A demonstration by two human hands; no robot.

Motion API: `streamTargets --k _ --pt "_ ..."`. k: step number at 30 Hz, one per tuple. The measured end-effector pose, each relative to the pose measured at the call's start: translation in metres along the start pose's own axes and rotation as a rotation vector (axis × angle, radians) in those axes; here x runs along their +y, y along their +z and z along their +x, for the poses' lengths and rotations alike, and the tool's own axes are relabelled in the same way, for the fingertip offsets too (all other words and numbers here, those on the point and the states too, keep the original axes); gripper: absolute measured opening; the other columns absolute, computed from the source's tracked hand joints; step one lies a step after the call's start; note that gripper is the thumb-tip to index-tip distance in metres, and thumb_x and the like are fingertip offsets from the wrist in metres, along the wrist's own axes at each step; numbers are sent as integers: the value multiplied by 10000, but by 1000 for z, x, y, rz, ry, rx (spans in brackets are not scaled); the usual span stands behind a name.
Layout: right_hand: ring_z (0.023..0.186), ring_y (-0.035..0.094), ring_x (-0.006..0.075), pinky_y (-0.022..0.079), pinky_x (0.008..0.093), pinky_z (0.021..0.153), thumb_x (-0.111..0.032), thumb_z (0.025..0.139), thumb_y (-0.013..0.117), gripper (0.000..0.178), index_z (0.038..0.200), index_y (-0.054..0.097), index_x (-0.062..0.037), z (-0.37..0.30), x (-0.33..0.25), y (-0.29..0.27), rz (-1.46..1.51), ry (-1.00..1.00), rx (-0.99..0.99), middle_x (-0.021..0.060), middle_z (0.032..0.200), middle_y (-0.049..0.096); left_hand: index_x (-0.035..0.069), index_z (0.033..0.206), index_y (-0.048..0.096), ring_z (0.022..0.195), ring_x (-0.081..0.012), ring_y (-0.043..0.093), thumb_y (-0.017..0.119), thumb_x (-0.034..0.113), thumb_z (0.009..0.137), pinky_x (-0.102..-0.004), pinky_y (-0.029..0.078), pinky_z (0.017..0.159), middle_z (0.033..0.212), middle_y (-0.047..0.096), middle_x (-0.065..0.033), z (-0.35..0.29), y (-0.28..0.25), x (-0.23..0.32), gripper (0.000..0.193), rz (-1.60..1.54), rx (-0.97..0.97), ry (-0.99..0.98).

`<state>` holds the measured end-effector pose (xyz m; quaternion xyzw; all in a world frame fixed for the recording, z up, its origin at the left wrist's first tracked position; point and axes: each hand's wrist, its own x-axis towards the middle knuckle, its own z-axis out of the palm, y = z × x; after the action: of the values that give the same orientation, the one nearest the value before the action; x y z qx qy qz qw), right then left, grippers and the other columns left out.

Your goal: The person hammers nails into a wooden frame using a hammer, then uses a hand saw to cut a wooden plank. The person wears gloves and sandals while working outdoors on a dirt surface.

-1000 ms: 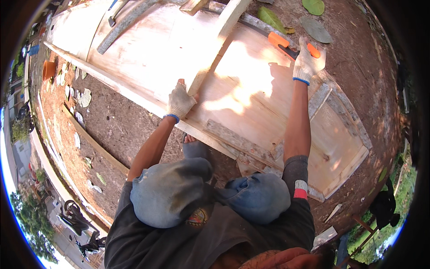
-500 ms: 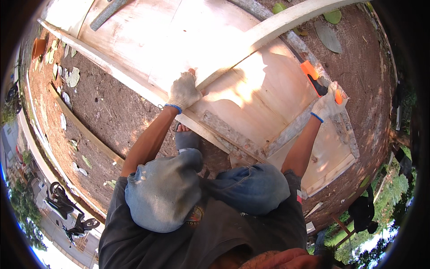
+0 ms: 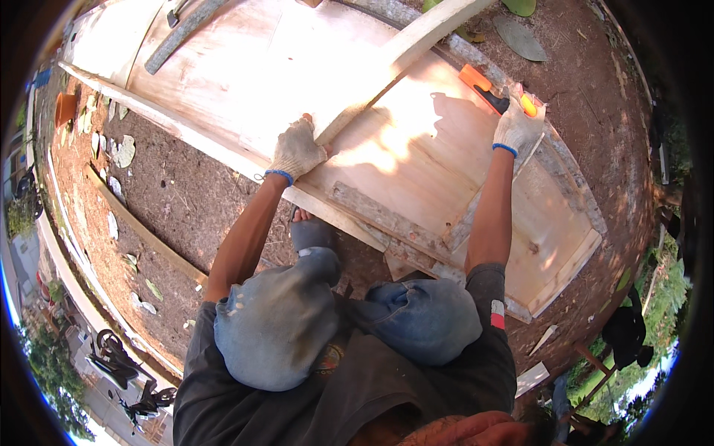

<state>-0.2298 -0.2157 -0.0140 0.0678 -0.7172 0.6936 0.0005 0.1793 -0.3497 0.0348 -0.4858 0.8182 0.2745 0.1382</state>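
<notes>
My left hand [image 3: 295, 151], in a pale work glove with a blue cuff, grips the near end of a long wooden batten [image 3: 405, 56]. The batten slants across a sunlit plywood panel [image 3: 387, 189], its far end toward the upper right. In my right hand [image 3: 518, 126], gloved the same way, is an orange-and-black handled tool [image 3: 483, 91] at the panel's far right edge. The glove hides part of the tool, and its kind is unclear. Wooden strips [image 3: 390, 219] frame the panel's near side, by my knees.
A dark curved bar [image 3: 182, 36] lies on the panel at the upper left. On the dirt at left are a long wood strip [image 3: 145, 227] and an orange pot [image 3: 65, 109]. Large leaves [image 3: 519, 39] lie beyond the panel. Motorbikes [image 3: 130, 379] and a person [image 3: 626, 334] appear near the rim.
My right hand and the tool have moved left and up along the panel's far edge. My left hand keeps its grip on the batten. The whole view has shifted slightly.
</notes>
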Motion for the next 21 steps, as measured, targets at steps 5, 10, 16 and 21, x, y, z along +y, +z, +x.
streamTargets --k 5,10,16,21 --pt "875 609 137 532 296 816 -103 825 895 413 1075 589 17 30 3 -65 -66 -16 84 72 972 644 -46 1073 583 930 -395 734 833 305 714 -453 596 827 942 715 -258 0 2 3 560 -21 25 26" --pt "889 622 160 532 309 838 -131 846 880 420 1112 598 32 31 -34 -127 -87 -120 -7 63 984 644 -30 1068 584 919 -402 731 828 295 716 -459 591 835 945 716 -254 0 8 -7 537 -28 49 9" --pt "970 611 165 527 313 888 -179 890 852 406 1154 632 38 9 -63 -212 -166 162 214 61 1003 653 1 1126 591 978 -386 717 818 319 743 -463 581 879 1045 709 -243 -5 11 -6 547 9 102 -28" --pt "947 604 144 516 306 867 -173 913 820 405 1209 656 50 -37 -36 -320 -78 239 190 56 988 657 14 1279 568 1189 -362 639 787 324 777 -447 541 984 1229 653 -234 -4 40 -16 630 114 422 100"
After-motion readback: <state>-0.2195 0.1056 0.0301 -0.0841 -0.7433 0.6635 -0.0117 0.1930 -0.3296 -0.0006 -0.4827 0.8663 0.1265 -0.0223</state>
